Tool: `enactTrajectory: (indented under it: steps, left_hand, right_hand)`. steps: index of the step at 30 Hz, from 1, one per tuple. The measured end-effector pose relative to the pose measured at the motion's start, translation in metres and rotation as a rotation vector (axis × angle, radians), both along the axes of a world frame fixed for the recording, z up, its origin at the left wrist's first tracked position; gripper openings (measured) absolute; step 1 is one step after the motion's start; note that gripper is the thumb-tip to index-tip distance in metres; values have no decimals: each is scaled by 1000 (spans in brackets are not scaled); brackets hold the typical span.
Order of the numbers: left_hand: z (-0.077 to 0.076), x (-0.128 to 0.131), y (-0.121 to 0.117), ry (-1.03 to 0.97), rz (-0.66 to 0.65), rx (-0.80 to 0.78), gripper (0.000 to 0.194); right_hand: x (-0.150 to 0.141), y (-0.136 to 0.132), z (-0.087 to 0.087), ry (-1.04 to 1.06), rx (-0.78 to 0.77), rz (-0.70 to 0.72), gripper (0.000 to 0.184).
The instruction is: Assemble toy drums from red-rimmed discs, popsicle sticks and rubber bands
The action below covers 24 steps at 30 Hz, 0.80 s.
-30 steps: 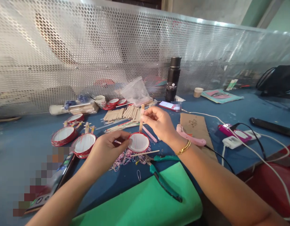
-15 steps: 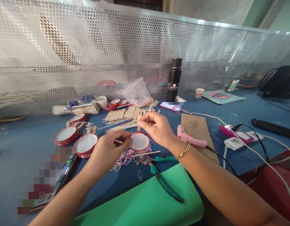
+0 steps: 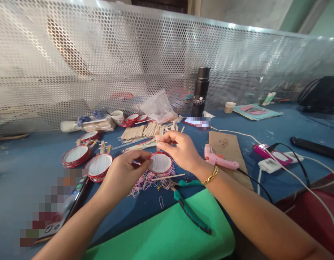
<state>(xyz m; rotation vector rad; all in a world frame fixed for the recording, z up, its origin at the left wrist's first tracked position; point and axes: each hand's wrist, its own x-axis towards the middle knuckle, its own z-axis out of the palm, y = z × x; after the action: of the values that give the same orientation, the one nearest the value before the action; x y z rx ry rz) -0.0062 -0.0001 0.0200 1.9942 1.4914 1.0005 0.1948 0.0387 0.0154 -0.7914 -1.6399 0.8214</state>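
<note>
My left hand pinches the near-left rim of a small round red-rimmed white lid held just above the blue table. My right hand grips a flat wooden stick upright at the lid's far edge; only the stick's top shows above my fingers. Under the lid lies a tangle of pink rubber bands with a thin wooden skewer across it.
Three similar lids with sticks sit to the left, a pile of wooden sticks behind. Green-handled pliers rest on a green mat. A pink glue gun, cardboard, power strip, black flask and a phone surround my hands.
My right hand has lowered the wooden stick behind the lid, so less of it shows above my fingers. The left hand and lid have stayed in place.
</note>
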Motion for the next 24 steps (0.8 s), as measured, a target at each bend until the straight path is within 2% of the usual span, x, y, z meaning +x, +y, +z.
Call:
enactTrajectory:
  steps: [24]
  left_hand:
    - [8,4,-4,-9,35,3,22]
  right_hand:
    - [-1,-2,0,16,-33,48,11]
